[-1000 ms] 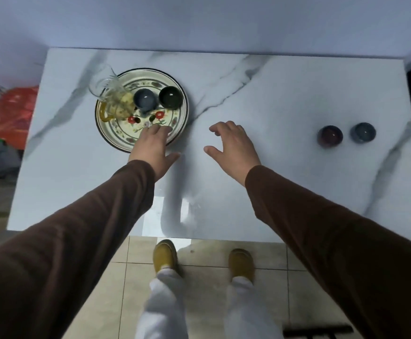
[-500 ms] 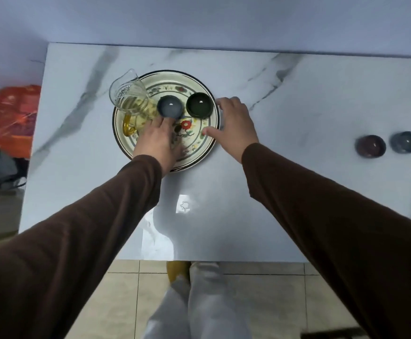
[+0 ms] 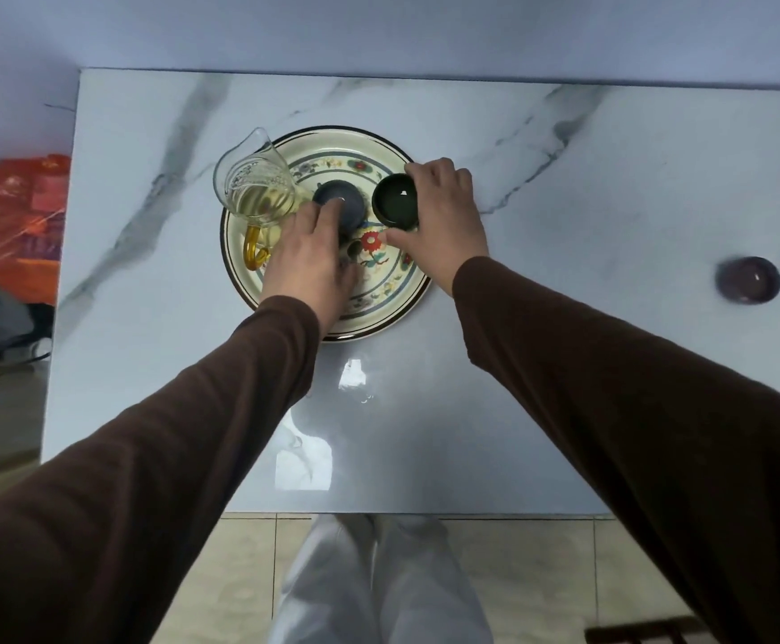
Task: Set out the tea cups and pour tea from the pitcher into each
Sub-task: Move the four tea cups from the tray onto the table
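Glossy white marble table (image 3: 425, 434) carries a round floral ceramic plate (image 3: 392, 290). On it the left hand (image 3: 309, 262) pinches a grey-blue glazed cup (image 3: 339, 204), the right hand (image 3: 443, 216) clasps a dark green cup (image 3: 395, 199), beside a clear glass pitcher (image 3: 258, 192) of pale yellow tea.

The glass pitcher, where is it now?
In the head view the pitcher stands on the left edge of the plate, beside the grey cup that the left hand touches.
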